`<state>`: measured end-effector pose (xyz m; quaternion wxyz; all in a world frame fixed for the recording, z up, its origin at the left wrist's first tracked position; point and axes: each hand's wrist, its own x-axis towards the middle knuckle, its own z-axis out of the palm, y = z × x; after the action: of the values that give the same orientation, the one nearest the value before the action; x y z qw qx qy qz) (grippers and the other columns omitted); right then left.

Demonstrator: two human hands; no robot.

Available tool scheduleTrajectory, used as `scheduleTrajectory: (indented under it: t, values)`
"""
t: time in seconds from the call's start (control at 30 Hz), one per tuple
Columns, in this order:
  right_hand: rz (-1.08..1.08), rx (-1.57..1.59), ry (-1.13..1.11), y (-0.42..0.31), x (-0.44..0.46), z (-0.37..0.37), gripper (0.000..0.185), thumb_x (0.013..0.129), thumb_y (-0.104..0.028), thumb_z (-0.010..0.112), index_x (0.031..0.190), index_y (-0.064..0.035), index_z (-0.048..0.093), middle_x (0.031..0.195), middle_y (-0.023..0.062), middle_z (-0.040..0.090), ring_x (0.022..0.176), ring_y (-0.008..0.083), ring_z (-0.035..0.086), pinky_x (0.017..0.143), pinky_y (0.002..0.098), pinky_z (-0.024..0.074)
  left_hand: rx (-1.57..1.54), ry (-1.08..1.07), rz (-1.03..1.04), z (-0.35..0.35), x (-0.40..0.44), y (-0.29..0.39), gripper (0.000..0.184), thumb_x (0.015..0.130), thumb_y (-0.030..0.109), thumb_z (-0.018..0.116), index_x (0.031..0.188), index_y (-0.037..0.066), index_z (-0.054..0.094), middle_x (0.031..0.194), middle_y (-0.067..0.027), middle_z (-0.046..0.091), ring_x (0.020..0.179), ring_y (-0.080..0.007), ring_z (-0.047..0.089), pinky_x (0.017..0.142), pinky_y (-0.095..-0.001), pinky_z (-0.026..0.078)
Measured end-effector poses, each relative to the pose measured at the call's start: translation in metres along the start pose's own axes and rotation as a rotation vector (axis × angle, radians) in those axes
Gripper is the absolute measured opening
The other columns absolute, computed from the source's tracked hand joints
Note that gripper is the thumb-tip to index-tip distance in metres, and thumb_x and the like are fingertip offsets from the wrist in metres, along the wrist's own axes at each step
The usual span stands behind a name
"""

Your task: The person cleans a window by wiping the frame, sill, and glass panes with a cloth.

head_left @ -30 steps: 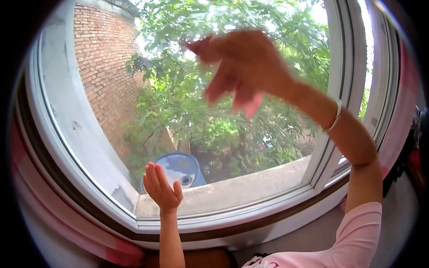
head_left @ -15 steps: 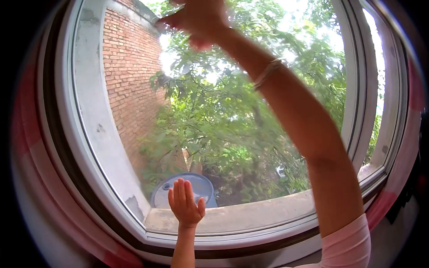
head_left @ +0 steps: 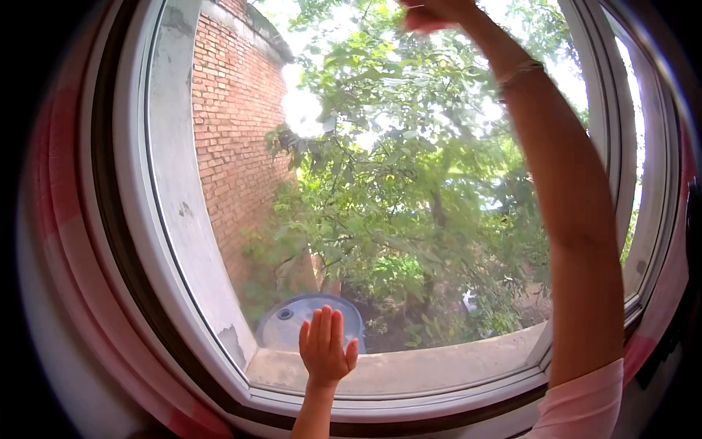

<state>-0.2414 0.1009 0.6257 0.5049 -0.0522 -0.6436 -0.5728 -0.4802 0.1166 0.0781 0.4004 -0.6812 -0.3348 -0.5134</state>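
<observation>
My left hand (head_left: 327, 350) lies flat against the lower part of the window pane (head_left: 409, 241), fingers straight and close together, thumb apart. Nothing is in it. At the top edge of the view is my right hand (head_left: 447, 10), raised high at the glass and partly cut off. Beneath it shows a small pinkish-red patch (head_left: 426, 20), blurred, and I cannot tell what it is. A thin bracelet (head_left: 521, 73) circles the right wrist. My right arm (head_left: 574, 190) reaches up across the right side of the window from a pale pink sleeve (head_left: 585, 402).
A white window frame (head_left: 175, 241) surrounds the pane, with pink curtains (head_left: 69, 219) at both sides. Beyond the glass are a concrete ledge (head_left: 439, 357), a blue barrel (head_left: 292, 322), a brick wall (head_left: 234, 124) and leafy trees (head_left: 395, 190).
My right hand has swept right and up along the glass, partly leaving the view. The left hand stays flat on the pane. The whole view has shifted slightly.
</observation>
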Motion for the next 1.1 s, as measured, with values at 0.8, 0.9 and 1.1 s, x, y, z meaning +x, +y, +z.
scheduleTrajectory:
  t: [0.8, 0.9, 1.1]
  values:
    - [0.167, -0.160, -0.193, -0.246, 0.063, 0.225, 0.064, 0.070, -0.064, 0.076, 0.102, -0.0083, 0.075, 0.115, 0.0007, 0.069, 0.103, 0.0133, 0.066, 0.084, 0.0257, 0.0529, -0.054, -0.011, -0.109, -0.011, 0.007, 0.010, 0.049, 0.103, 0.041, 0.038, 0.145, 0.020, 0.052, 0.152, 0.0025, 0.045, 0.140, -0.0118, 0.041, 0.120, -0.0372, 0.023]
    - [0.177, -0.205, -0.106, -0.306, 0.040, 0.237, 0.077, 0.067, -0.057, 0.078, 0.127, -0.0116, 0.063, 0.131, 0.0011, 0.056, 0.116, 0.0211, 0.055, 0.102, 0.0341, 0.0442, -0.073, -0.003, -0.109, -0.007, 0.006, 0.010, 0.050, 0.103, 0.042, 0.037, 0.147, 0.022, 0.049, 0.155, 0.0030, 0.042, 0.141, -0.0115, 0.038, 0.121, -0.0377, 0.022]
    - [0.120, -0.181, -0.422, -0.270, 0.035, 0.171, 0.036, 0.084, -0.024, 0.073, 0.119, -0.0192, 0.068, 0.116, -0.0020, 0.064, 0.115, 0.0148, 0.057, 0.102, 0.0347, 0.0424, 0.003, -0.035, -0.043, -0.010, 0.004, 0.003, 0.053, 0.102, 0.044, 0.039, 0.141, 0.011, 0.054, 0.150, -0.0069, 0.047, 0.137, -0.0205, 0.045, 0.117, -0.0449, 0.024]
